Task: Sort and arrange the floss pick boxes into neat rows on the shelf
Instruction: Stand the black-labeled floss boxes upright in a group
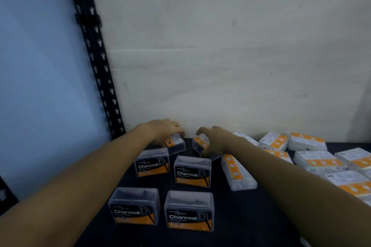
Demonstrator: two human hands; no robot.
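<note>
both bare arms stretch forward over the dark shelf [241, 216] to its back edge, at the white wall [220, 66]. the left hand [162, 132] lies palm down, and its curled fingers grip a small clear plastic floss pick box [175, 143] with an orange label. the right hand [216, 140] grips a second tilted box [200, 144] of the same kind, near the first one but apart from it. in front of the hands, four upright charcoal boxes [192, 171] stand in two rows of two. one flat box [239, 172] lies just beside the right forearm. a heap of lying boxes [319, 160] is at the right edge of the shelf; i cannot count them exactly. what is inside the boxes is too blurred to tell. a black perforated metal post [96, 62] stands at the back left corner.
</note>
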